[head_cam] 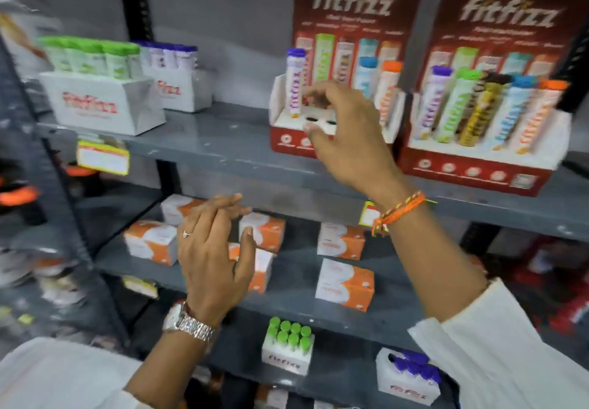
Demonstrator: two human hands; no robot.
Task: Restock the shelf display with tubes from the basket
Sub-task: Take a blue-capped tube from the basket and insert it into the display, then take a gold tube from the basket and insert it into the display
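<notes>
Purple-capped tube (294, 83) stands upright beside 2 empty holes.

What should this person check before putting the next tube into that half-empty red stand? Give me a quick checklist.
1. Empty holes in the left stand: ok, two dark holes show beside the purple-capped tube.
2. Right stand full: ok, five tubes standing.
3. Tube ready in a hand: not ok, left hand is open and empty; right hand shows none.
4. Right hand's grip: cannot tell, fingers curl over the stand, blurred.
5. Basket within reach: cannot tell, none in view.
6. Spare green-capped tubes on the lower shelf: ok.
</notes>
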